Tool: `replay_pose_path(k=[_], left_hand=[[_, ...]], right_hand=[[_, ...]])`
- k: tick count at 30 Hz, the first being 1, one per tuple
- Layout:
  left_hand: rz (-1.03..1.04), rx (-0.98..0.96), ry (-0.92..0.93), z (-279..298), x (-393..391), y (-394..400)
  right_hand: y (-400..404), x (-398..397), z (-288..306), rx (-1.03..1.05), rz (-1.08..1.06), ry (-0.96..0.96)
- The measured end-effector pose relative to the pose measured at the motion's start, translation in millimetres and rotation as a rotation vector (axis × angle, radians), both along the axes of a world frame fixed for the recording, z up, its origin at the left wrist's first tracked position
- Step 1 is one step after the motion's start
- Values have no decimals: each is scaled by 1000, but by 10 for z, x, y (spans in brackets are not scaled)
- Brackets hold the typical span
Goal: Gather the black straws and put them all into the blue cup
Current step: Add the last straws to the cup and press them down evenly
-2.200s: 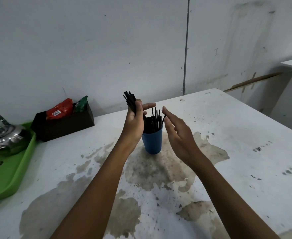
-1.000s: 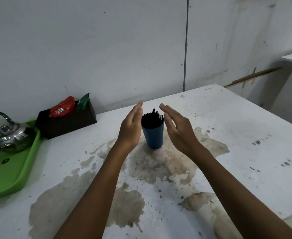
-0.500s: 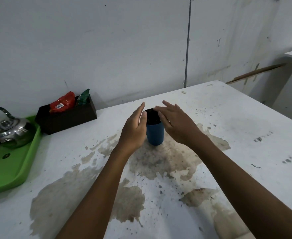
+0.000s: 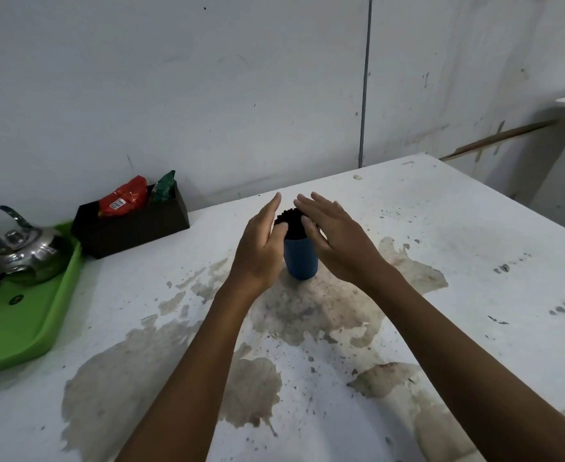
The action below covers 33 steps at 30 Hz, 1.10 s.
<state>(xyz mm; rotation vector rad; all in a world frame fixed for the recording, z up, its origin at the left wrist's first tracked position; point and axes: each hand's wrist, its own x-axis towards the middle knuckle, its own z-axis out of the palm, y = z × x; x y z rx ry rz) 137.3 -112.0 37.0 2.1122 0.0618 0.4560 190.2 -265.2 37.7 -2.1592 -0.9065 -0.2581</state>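
Note:
The blue cup [image 4: 301, 260] stands upright on the stained white table [image 4: 441, 255], filled with a tight bundle of black straws [image 4: 292, 223] whose tops stick up above its rim. My left hand [image 4: 262, 245] is flat and open against the left side of the bundle, thumb touching the straws. My right hand [image 4: 336, 236] is open on the right side, fingers extended over the straw tops. Neither hand grips anything. The lower parts of the straws are hidden inside the cup.
A black box [image 4: 131, 228] with a red packet [image 4: 122, 200] and a green packet [image 4: 164, 188] sits at the back left by the wall. A metal kettle [image 4: 24, 250] rests on a green tray [image 4: 24, 325] at the far left. The table's right edge drops off nearby.
My left hand let its bunch of straws into the cup. Both open hands then closed in on the bundle from either side, and the loose, splayed straws are now gathered upright.

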Motion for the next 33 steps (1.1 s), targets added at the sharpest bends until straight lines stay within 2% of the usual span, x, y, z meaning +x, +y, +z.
replay_pose_path(k=[2, 5, 10, 12, 17, 19, 21, 24, 28, 30, 33], left_hand=[[-29, -104, 69, -70, -45, 29], [-54, -47, 167, -153, -85, 48], [24, -29, 101, -153, -81, -56], [45, -36, 58, -162, -61, -75], [24, -96, -21, -175, -73, -69], [33, -123, -22, -175, -90, -70], [48, -140, -4, -166, -100, -80], [63, -150, 5, -171, -87, -82], [89, -139, 3, -198, -94, -90], [92, -130, 1, -211, -95, -99], [98, -114, 17, -216, -71, -98]], right_hand=[[-2, -5, -11, -38, 7, -37], [7, -3, -48, 95, -25, -35], [12, -47, -26, 318, -117, 37], [9, -65, 19, 275, -117, 14], [107, -18, 97, -120, -2, -116], [137, 3, 90, -202, 6, -155], [119, -12, 72, -177, -2, -185], [25, -57, 3, -31, -47, -218], [-39, -90, -148, 189, -100, -142], [8, -103, -133, 183, -97, -116], [130, -105, -13, 16, -30, -194]])
